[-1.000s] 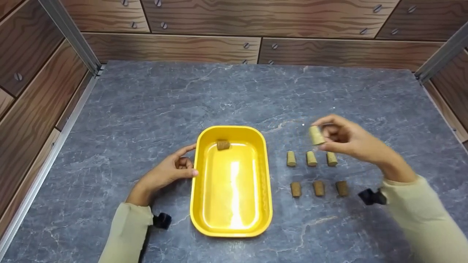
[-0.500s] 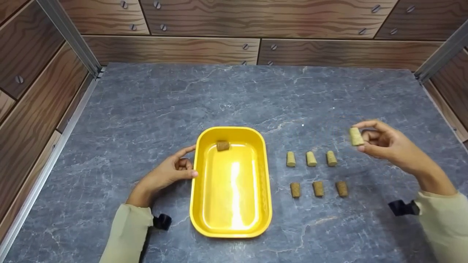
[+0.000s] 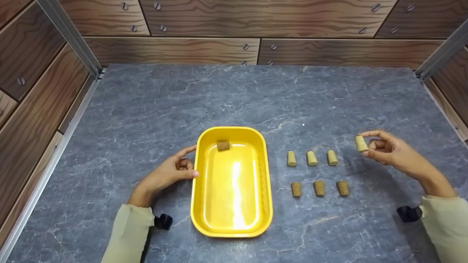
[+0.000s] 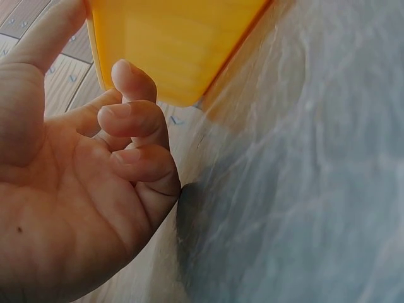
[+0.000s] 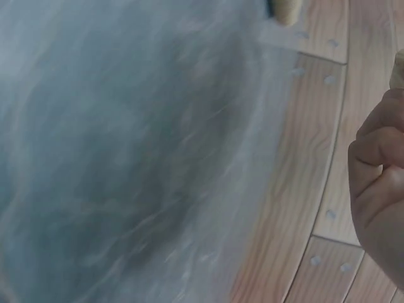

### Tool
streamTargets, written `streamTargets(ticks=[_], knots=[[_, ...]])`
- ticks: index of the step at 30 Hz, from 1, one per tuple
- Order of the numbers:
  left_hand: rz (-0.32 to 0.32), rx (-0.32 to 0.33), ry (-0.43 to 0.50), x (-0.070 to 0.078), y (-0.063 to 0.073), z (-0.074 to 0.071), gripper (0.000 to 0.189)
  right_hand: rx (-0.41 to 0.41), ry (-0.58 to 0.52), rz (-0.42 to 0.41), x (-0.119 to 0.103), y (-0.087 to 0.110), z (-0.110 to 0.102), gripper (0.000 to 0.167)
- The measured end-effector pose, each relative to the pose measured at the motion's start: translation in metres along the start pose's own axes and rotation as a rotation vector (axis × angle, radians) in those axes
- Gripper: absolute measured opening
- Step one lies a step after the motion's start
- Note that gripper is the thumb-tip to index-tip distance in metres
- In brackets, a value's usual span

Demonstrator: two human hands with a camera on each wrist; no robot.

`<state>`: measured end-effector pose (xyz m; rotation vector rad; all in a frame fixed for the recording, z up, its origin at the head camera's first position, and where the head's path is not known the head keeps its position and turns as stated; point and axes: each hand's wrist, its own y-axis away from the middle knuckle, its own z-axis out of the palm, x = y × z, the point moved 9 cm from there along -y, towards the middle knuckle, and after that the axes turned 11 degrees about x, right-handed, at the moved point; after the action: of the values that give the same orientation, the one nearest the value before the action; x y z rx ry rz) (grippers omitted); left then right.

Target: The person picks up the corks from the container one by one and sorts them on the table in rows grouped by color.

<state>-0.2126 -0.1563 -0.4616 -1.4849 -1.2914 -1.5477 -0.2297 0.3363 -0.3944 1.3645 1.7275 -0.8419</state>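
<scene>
My left hand (image 3: 170,170) holds the left side of a yellow plastic tray (image 3: 268,190), its thumb on the rim and its index finger against the outer wall. The other fingers of that hand curl loosely in the left wrist view. One brown cork (image 3: 223,145) lies inside the tray near its far end. To the right, my right hand (image 3: 393,149) pinches a pale tapered cork (image 3: 361,144) between thumb and fingertips, above the table. Left of this hand stands a row of three pale corks (image 3: 312,158), with three brown corks (image 3: 319,188) in a row nearer me.
The grey marbled table (image 3: 219,95) is bounded by wood-patterned panels (image 3: 204,49) at the back and both sides. Metal posts (image 3: 71,33) rise at the back corners. A dark camera mount sits at each wrist.
My right hand has moved right with the pale cork, from above the pale row to the right of it, then slightly down. My left hand and the tray stay in place.
</scene>
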Motion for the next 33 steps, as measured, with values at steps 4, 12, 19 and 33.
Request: streamTargets(ticks=[4,12,19,33], knots=[[0.015,0.001,0.005,0.001,0.000,0.000,0.087,0.004,0.075,0.035,0.017,0.000,-0.004,0.040],[0.008,0.010,0.015,0.002,0.001,0.000,0.087,0.010,0.178,0.080,0.041,0.000,-0.005,0.038],[0.003,0.013,0.014,0.000,0.000,0.000,0.086,-0.034,0.286,0.138,0.047,-0.002,-0.002,0.042],[0.014,-0.009,0.021,0.002,0.001,0.001,0.087,-0.135,0.420,0.176,0.049,-0.005,0.010,0.049]])
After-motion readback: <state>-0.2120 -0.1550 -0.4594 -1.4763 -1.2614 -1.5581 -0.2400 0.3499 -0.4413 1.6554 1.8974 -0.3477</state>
